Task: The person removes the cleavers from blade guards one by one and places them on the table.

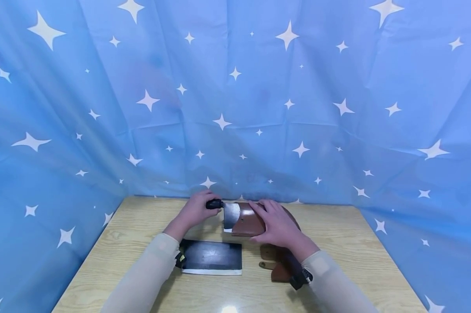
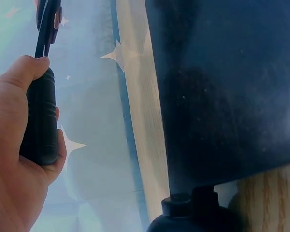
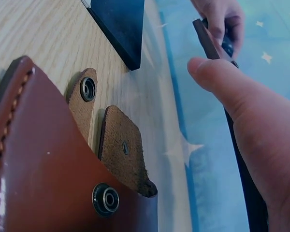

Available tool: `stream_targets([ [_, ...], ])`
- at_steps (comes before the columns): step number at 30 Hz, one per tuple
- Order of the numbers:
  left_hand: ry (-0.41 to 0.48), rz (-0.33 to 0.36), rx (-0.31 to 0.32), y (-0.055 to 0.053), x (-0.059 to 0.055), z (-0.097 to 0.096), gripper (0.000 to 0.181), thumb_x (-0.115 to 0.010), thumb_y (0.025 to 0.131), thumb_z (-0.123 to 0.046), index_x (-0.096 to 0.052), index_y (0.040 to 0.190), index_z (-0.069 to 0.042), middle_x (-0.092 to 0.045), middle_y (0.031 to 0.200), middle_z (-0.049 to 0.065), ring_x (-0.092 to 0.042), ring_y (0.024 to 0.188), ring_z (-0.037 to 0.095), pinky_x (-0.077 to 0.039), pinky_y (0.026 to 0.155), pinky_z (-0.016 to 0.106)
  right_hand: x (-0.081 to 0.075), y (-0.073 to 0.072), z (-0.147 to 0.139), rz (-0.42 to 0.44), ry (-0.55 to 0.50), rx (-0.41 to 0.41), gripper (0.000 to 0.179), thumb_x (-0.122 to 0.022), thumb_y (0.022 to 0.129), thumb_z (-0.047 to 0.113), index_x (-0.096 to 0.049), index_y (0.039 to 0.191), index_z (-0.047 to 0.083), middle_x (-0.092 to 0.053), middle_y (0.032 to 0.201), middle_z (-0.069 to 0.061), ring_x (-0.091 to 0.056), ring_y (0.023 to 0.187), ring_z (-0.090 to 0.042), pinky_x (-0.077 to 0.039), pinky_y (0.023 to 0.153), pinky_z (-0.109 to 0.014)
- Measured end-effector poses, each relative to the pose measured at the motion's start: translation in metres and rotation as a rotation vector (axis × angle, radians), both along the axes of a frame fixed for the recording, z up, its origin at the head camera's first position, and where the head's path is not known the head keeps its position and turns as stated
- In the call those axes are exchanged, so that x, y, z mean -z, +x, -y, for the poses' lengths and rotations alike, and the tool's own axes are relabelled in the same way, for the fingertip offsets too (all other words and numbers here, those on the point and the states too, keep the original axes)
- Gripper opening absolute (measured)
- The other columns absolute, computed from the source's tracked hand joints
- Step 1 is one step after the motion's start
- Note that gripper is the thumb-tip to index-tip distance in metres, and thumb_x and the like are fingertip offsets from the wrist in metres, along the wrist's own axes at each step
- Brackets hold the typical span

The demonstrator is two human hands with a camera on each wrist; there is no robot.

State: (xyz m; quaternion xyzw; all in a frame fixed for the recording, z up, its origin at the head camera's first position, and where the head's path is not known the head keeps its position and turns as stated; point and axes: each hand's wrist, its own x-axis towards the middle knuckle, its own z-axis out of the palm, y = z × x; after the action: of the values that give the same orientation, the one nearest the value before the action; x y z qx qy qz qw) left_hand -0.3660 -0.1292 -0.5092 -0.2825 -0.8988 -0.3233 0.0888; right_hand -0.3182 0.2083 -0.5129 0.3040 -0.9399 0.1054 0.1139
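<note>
At the bench (image 1: 345, 248), your left fingers (image 2: 61, 150) wrap the handle (image 1: 214, 204), the best hold for a stiff, likely heavy knife (image 1: 231, 214), and your right fingers (image 1: 273, 208) pinch its cover (image 1: 248, 222).

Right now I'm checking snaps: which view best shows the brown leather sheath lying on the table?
Right wrist view: the brown leather sheath appears large, metal snaps clear. Head: it's small, partly hidden. Left wrist: absent.
</note>
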Motion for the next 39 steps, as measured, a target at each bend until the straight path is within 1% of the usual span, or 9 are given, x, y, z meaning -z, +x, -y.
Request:
stream_targets([
  [9, -0.019, -0.077, -0.011, -0.004, -0.001, -0.004, 0.038, -0.090, 0.094, -0.020, -0.080, 0.130, -0.015, -0.071, 0.117, 0.003, -0.069, 0.106, 0.025, -0.062, 0.092, 0.045, -0.003, -0.003, -0.005, -0.022, 0.004, -0.005, 0.120, -0.089, 0.076, 0.076, -0.038, 0.174, 0.027, -0.050, 0.157, -0.009, -0.049, 0.138, -0.032, -0.045, 0.117, -0.058],
  [14, -0.013, -0.068, 0.004, -0.003, -0.006, -0.003, 0.036, -0.091, 0.092, -0.015, -0.081, 0.127, -0.014, -0.070, 0.114, 0.002, -0.067, 0.100, 0.023, -0.062, 0.087, 0.042, -0.004, -0.003, -0.008, -0.001, -0.017, -0.038, 0.119, -0.092, 0.077, 0.069, -0.039, 0.174, 0.027, -0.050, 0.158, -0.007, -0.049, 0.139, -0.032, -0.045, 0.117, -0.059],
  [18, -0.017, -0.065, 0.027, -0.005, -0.012, -0.005, 0.036, -0.090, 0.093, -0.016, -0.081, 0.127, -0.013, -0.070, 0.115, 0.002, -0.066, 0.099, 0.022, -0.061, 0.085, 0.041, -0.004, -0.003, -0.012, -0.016, -0.019, -0.037, 0.118, -0.095, 0.075, 0.064, -0.040, 0.173, 0.027, -0.051, 0.159, -0.007, -0.048, 0.141, -0.032, -0.046, 0.116, -0.060],
  [20, -0.026, -0.069, 0.031, -0.007, -0.015, -0.006, 0.036, -0.090, 0.093, -0.018, -0.081, 0.128, -0.013, -0.071, 0.118, 0.002, -0.067, 0.101, 0.022, -0.061, 0.086, 0.041, -0.005, -0.003, -0.013, -0.027, -0.019, -0.031, 0.118, -0.096, 0.074, 0.062, -0.040, 0.173, 0.028, -0.051, 0.160, -0.007, -0.048, 0.142, -0.032, -0.045, 0.116, -0.060],
  [23, -0.031, -0.071, 0.033, -0.007, -0.017, -0.005, 0.037, -0.090, 0.093, -0.018, -0.081, 0.128, -0.010, -0.071, 0.121, 0.005, -0.067, 0.104, 0.025, -0.061, 0.089, 0.044, -0.007, -0.004, -0.012, -0.033, -0.021, -0.047, 0.117, -0.096, 0.074, 0.059, -0.041, 0.172, 0.025, -0.051, 0.162, -0.007, -0.048, 0.143, -0.033, -0.045, 0.117, -0.061],
  [25, -0.042, -0.077, 0.034, -0.008, -0.016, -0.003, 0.038, -0.090, 0.092, -0.018, -0.081, 0.128, -0.010, -0.071, 0.121, 0.006, -0.068, 0.104, 0.026, -0.061, 0.089, 0.045, -0.006, -0.004, -0.011, -0.037, -0.011, -0.053, 0.117, -0.095, 0.075, 0.061, -0.041, 0.172, 0.025, -0.051, 0.161, -0.007, -0.048, 0.143, -0.032, -0.045, 0.117, -0.060],
  [31, -0.049, -0.066, 0.008, -0.001, -0.007, 0.004, 0.039, -0.091, 0.091, -0.018, -0.082, 0.128, -0.012, -0.072, 0.120, 0.007, -0.068, 0.105, 0.027, -0.062, 0.091, 0.045, 0.001, -0.001, -0.004, -0.038, 0.013, -0.063, 0.114, -0.090, 0.078, 0.066, -0.041, 0.172, 0.025, -0.051, 0.161, -0.004, -0.047, 0.144, -0.030, -0.045, 0.117, -0.058],
  [35, -0.035, -0.074, 0.021, 0.001, 0.001, 0.002, 0.039, -0.091, 0.091, -0.017, -0.081, 0.128, -0.011, -0.072, 0.120, 0.006, -0.068, 0.104, 0.026, -0.062, 0.089, 0.044, 0.003, 0.006, -0.006, -0.015, 0.001, -0.065, 0.114, -0.092, 0.078, 0.063, -0.039, 0.173, 0.026, -0.050, 0.163, -0.006, -0.047, 0.145, -0.033, -0.044, 0.117, -0.060],
  [39, -0.022, -0.078, 0.019, 0.001, 0.003, 0.001, 0.041, -0.092, 0.090, -0.017, -0.081, 0.129, -0.011, -0.072, 0.118, 0.003, -0.068, 0.102, 0.024, -0.061, 0.088, 0.042, 0.002, 0.009, -0.006, -0.010, -0.010, -0.070, 0.115, -0.093, 0.078, 0.060, -0.039, 0.173, 0.025, -0.049, 0.163, -0.008, -0.046, 0.146, -0.035, -0.045, 0.117, -0.061],
])
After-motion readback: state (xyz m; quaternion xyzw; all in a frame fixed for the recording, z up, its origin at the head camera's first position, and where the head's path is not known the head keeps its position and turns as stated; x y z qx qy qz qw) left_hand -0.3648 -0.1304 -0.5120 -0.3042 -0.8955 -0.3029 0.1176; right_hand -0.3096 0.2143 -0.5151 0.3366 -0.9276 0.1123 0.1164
